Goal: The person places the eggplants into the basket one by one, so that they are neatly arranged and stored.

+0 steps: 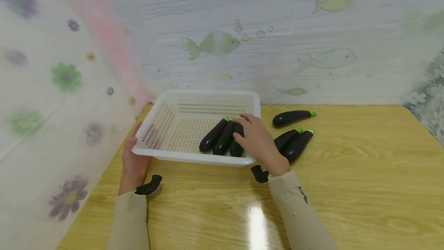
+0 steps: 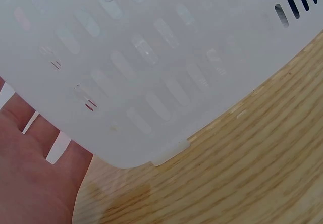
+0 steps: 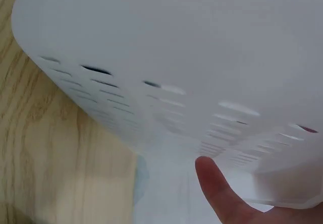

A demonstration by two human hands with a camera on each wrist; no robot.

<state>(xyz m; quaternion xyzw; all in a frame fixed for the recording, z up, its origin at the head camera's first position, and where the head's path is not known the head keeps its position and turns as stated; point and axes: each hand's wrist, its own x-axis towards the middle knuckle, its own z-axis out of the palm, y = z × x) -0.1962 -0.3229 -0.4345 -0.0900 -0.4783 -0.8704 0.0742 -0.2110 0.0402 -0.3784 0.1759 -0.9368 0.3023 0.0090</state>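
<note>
The left hand (image 1: pixel 136 162) holds the white basket (image 1: pixel 194 157) at its near left corner, the fingers running up the outside of the wall to the rim. In the left wrist view the fingers go out of sight behind the slotted wall.

Inside the basket, toward its right end, three dark eggplants lie side by side: a left one (image 1: pixel 213 136), a middle one (image 1: pixel 224 139) and a right one (image 1: pixel 236 147). Their green stem ends point away from the person. The right hand (image 1: pixel 258 140) reaches in over the basket's right side, fingers and thumb spread apart over the right one; I cannot fairly tell whether they grip it or only touch it. The right wrist view shows just one outstretched digit against the slotted wall.

To the right of the basket, on the wood-grained tabletop (image 1: pixel 367 173), lie three more eggplants: one at the back (image 1: pixel 291 118), its green end to the right, and a nearer pair (image 1: pixel 299 146) lying together, partly hidden by the right hand and wrist. Behind stands a pale covering (image 1: pixel 215 43) printed with fish and bubbles.
</note>
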